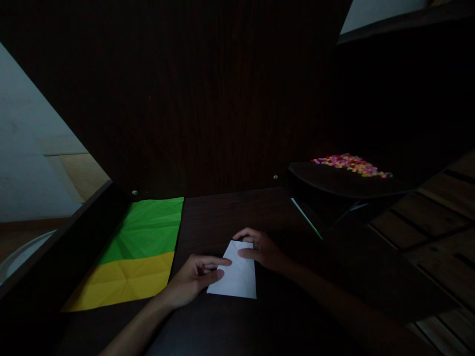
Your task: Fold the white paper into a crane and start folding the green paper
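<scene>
A folded sheet of white paper [237, 279] lies on the dark wooden surface in front of me, narrower at its far end, with a crease near the top. My right hand [261, 249] pinches its upper right part, thumb on top and the other fingers curled behind the far edge. At the paper's left side, my left hand [198, 274] rests its thumb and index finger on the face, the remaining fingers bent under. Left of that hand are a green paper sheet [148, 227] and a yellow one [126, 282], both marked by fold lines.
A dark panel [222, 99] rises behind the work surface. On a curved shelf [334, 183] at the right sits a heap of small colourful pieces [352, 164]. A thin green and white strip [306, 217] lies below it. A raised edge [74, 227] borders the left side.
</scene>
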A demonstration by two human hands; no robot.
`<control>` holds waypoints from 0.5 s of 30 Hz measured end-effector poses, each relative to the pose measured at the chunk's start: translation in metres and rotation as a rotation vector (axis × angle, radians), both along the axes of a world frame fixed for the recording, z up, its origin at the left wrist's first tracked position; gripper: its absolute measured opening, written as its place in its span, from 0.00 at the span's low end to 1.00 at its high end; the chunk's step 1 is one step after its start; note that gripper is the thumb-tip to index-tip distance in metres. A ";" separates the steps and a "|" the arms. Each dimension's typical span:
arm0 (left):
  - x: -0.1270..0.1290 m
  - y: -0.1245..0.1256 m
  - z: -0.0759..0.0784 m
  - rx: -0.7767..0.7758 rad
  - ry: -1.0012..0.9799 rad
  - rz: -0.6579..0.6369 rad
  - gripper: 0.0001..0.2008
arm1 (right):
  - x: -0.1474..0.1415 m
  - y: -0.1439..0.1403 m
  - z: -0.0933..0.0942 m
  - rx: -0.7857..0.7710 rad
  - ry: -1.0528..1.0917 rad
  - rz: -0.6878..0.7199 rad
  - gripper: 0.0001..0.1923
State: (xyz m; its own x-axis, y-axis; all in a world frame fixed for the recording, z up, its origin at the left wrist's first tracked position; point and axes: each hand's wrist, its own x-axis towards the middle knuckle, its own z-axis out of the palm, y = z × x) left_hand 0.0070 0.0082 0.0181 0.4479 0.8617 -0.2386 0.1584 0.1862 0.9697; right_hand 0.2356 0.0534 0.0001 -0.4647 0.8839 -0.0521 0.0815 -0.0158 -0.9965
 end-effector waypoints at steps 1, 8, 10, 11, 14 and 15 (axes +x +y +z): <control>0.000 0.000 0.000 -0.008 -0.014 -0.003 0.21 | 0.000 0.000 0.000 -0.008 0.013 0.007 0.17; -0.002 -0.001 -0.001 0.033 0.029 -0.073 0.20 | -0.002 -0.005 0.003 -0.033 0.075 0.075 0.15; -0.002 -0.002 0.000 0.050 0.044 -0.075 0.19 | -0.002 -0.006 0.004 -0.020 0.073 0.060 0.16; -0.002 -0.002 0.000 0.053 0.043 -0.066 0.19 | -0.003 -0.006 0.004 -0.016 0.070 0.044 0.16; -0.002 -0.002 -0.001 0.043 0.002 -0.001 0.21 | -0.004 -0.004 0.001 -0.042 0.090 0.002 0.19; -0.003 -0.001 -0.002 0.035 -0.024 0.029 0.22 | -0.004 -0.004 0.000 -0.064 0.113 -0.003 0.21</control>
